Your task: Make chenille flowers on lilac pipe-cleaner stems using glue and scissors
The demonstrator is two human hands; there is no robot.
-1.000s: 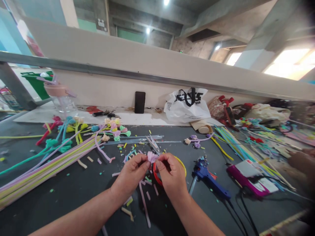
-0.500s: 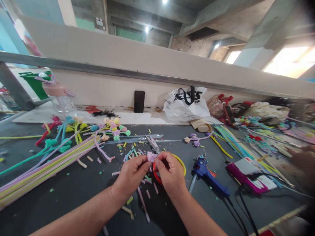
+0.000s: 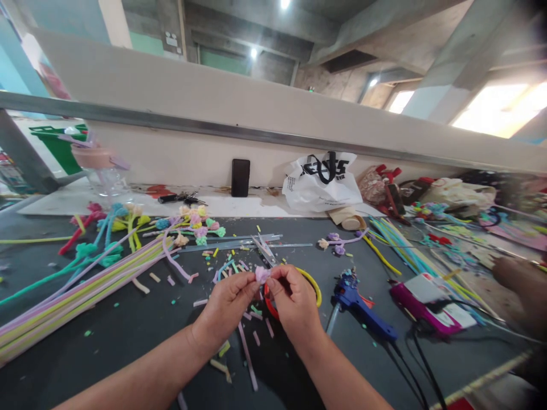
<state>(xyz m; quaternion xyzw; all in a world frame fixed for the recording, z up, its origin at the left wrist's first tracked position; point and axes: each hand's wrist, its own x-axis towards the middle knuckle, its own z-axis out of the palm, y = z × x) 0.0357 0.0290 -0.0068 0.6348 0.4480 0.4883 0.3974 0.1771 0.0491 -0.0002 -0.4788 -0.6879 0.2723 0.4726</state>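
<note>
A small lilac pipe-cleaner flower (image 3: 262, 274) is pinched between the fingertips of both hands, above the dark table. My left hand (image 3: 228, 299) grips it from the left, thumb and forefinger together. From the right, my right hand (image 3: 294, 296) closes on its other side. Scissors (image 3: 265, 250) with red and yellow handles lie open beneath and behind my right hand, which hides part of them. Around and below the hands are scattered short cut pieces of pipe cleaner (image 3: 248, 356) in lilac, green and yellow.
To the right lies a blue glue gun (image 3: 363, 313) beside a magenta-and-white box (image 3: 431, 304) with cables. Long pipe cleaners (image 3: 85, 290) lie at left, with finished flowers (image 3: 200, 225) behind. A phone (image 3: 240, 177) and white bag (image 3: 322, 185) stand at the back. Another person's hand (image 3: 519, 285) is far right.
Both hands stay together at nearly the same spot, and the lilac flower appears slightly turned between the fingertips. The whole view has shifted a little.
</note>
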